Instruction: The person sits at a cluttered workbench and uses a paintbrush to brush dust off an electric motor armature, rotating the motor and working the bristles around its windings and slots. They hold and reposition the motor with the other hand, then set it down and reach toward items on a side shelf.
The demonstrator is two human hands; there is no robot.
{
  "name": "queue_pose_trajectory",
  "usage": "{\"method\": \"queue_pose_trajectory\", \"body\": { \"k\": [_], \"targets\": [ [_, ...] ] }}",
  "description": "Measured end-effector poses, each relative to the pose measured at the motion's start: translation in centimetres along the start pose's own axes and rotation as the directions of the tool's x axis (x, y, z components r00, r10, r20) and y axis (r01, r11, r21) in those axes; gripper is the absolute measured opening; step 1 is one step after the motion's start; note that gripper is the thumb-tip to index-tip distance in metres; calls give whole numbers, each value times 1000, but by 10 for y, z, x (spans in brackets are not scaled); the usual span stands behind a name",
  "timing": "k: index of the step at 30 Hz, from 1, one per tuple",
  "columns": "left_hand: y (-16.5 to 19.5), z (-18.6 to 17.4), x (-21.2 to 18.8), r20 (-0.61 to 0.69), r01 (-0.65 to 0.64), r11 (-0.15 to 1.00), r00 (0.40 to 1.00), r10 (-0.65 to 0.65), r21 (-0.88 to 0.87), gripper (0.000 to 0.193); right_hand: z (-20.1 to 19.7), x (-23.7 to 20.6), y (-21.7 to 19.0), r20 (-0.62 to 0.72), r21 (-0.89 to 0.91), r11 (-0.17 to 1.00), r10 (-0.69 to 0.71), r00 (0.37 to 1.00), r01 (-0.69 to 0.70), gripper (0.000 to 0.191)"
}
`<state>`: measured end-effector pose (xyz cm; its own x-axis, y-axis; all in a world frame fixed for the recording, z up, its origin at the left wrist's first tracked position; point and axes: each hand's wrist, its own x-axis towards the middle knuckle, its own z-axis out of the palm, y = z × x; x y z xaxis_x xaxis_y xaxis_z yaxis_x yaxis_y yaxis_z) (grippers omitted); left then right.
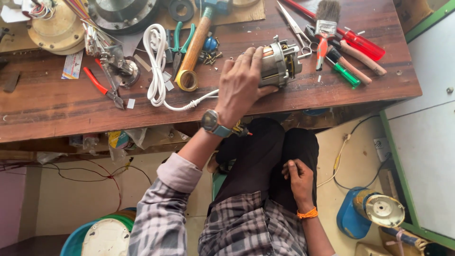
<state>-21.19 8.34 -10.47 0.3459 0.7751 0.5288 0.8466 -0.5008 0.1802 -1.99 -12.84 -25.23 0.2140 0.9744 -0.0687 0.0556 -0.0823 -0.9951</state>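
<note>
left hand point(241, 87) fingers grasping motor point(279, 64), half hidden; right hand point(299, 182) loosely curled, empty, on knee point(298, 147)

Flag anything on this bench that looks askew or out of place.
Small screws lie scattered loose beside the hammer. The left hand grips the motor near the table edge; the right hand rests on the lap.

motor point(279, 64) on workbench point(57, 111) | hammer point(195, 45) left of motor | scissors point(296, 28) behind motor
</note>
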Motion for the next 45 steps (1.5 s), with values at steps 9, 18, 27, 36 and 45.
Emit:
{"method": "queue_pose_trajectory", "body": {
  "k": [9, 18, 27, 36, 45],
  "targets": [
    [-29, -63, -22, -207, 75, 967, 970, -128, -245, 67, -2, 1, 10, -35, -22, 1000, 0, 999, -1, 32],
    [-61, -96, -58, -123, 85, 873, 979, -162, -480, 17, 11, 2, 23, 15, -277, 961, 8, 1000, -3, 30],
    [-58, -70, -57, -148, 73, 855, 974, -172, -513, 14, 18, 3, 29, 14, -363, 932, -2, 1000, 7, 28],
    [-52, -54, -49, -247, -7, 879, 961, -126, -478, 15, 25, 6, 28, 36, -478, 877, -23, 999, 38, 28],
    [-44, -45, -47, -233, 15, 919, 965, -116, -394, 17, 27, 6, 23, 21, -467, 884, -17, 1000, 25, 25]
  ]
}}
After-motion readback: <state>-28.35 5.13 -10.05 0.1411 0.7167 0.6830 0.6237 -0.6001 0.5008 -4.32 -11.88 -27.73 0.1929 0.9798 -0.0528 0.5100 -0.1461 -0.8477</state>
